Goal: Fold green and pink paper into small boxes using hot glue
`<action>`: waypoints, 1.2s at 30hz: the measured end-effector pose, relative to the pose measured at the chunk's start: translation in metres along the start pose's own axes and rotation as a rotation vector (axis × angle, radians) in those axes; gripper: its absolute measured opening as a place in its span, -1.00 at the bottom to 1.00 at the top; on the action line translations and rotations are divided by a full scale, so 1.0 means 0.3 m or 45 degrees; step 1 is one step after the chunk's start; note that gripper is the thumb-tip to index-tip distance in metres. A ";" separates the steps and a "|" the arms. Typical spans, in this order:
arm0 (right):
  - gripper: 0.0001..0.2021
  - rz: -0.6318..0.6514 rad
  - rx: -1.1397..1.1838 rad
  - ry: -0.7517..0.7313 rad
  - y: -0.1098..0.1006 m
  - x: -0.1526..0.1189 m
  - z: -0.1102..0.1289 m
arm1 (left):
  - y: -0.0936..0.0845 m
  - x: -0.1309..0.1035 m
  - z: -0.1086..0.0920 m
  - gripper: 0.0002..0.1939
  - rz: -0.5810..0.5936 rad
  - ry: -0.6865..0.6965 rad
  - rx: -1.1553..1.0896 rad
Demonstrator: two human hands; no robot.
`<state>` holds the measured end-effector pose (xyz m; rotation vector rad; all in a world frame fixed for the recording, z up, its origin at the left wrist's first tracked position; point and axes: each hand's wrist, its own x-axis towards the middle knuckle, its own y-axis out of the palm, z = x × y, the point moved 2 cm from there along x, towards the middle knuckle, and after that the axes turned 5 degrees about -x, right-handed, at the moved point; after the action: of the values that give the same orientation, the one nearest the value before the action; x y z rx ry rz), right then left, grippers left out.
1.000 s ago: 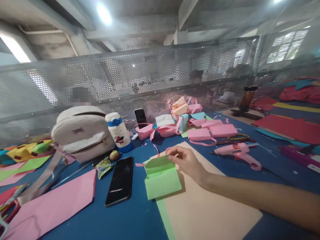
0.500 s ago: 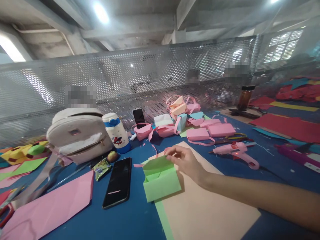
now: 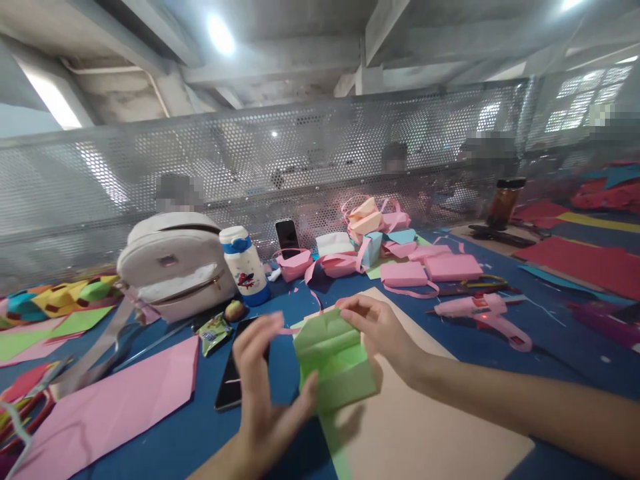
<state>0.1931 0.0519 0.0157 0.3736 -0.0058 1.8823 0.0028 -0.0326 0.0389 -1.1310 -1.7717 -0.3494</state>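
Note:
A small green folded paper box with a raised flap stands over a sheet of beige paper. My right hand pinches the top edge of that flap between thumb and fingers. At the box's left side is my left hand, its thumb and fingers spread apart and slightly blurred. The left thumb lies close to the box's front; I cannot tell whether it touches. Behind the left hand, a black phone is partly covered.
A pink glue gun lies on the right, behind my right forearm. Several pink paper bags are heaped at the back. A white bottle, a backpack, a green snack packet and pink paper occupy the left.
My left hand has come into view from below and reached the box's left side. The flap is tilted further up, showing more of the inside, with my right hand still on it.

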 end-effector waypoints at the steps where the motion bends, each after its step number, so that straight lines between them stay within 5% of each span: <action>1: -0.75 -0.003 0.001 0.018 0.005 -0.006 0.003 | 0.011 0.006 0.016 -0.47 0.050 -0.101 -0.108; 7: -0.72 0.131 -0.014 0.177 0.028 -0.037 0.001 | 0.081 -0.010 0.087 -0.54 0.370 -0.949 -0.704; 11: -0.72 0.182 -0.112 0.261 0.022 -0.047 -0.039 | 0.098 -0.045 0.098 -0.55 0.488 -1.158 -0.690; 22: -0.80 0.235 -0.226 0.107 0.017 -0.066 -0.072 | 0.070 -0.036 0.092 -0.79 0.386 -1.027 -0.470; 36: -0.87 0.256 -0.404 0.069 0.018 -0.065 -0.062 | 0.062 -0.055 0.097 -0.86 0.544 -0.800 -0.395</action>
<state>0.1891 0.0355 -0.0061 0.1064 -0.3125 2.0479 0.0028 -0.0124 0.0063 -1.9589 -1.9675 0.0032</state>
